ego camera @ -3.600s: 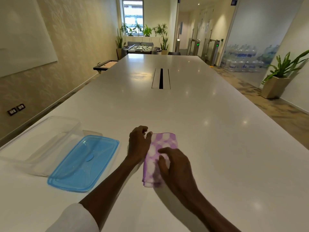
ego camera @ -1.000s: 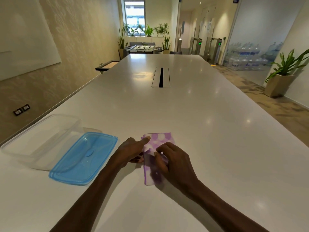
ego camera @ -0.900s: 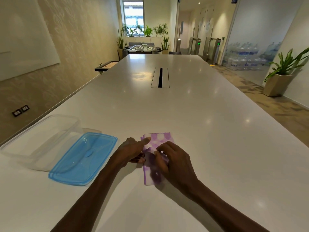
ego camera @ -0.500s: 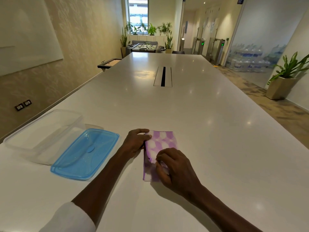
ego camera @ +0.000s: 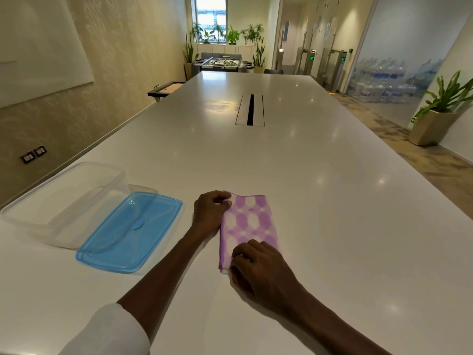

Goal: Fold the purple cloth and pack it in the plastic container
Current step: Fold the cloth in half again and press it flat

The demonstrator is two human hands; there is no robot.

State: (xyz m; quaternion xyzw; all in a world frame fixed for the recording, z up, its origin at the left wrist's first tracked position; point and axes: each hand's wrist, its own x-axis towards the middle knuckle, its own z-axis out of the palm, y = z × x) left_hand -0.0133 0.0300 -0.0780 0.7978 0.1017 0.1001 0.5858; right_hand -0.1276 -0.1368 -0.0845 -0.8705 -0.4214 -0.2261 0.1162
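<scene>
The purple cloth [ego camera: 249, 224], white with purple checks, lies folded into a narrow rectangle flat on the white table [ego camera: 320, 201]. My left hand [ego camera: 208, 213] pinches its far left corner with curled fingers. My right hand [ego camera: 258, 270] rests on the near end, fingers bent onto the fabric, and hides that end. The clear plastic container [ego camera: 61, 201] stands empty to the left. Its blue lid [ego camera: 130, 231] lies flat beside it, between the container and my left hand.
A cable slot [ego camera: 250, 109] is set into the table's middle, far ahead. The table's left edge runs just past the container, along a wall. A potted plant [ego camera: 435, 119] stands on the floor at the right.
The cloth's top layer, lifted between both hands a second ago, now lies flat. My left hand moved to the far left corner and my right hand slid back to the near end.
</scene>
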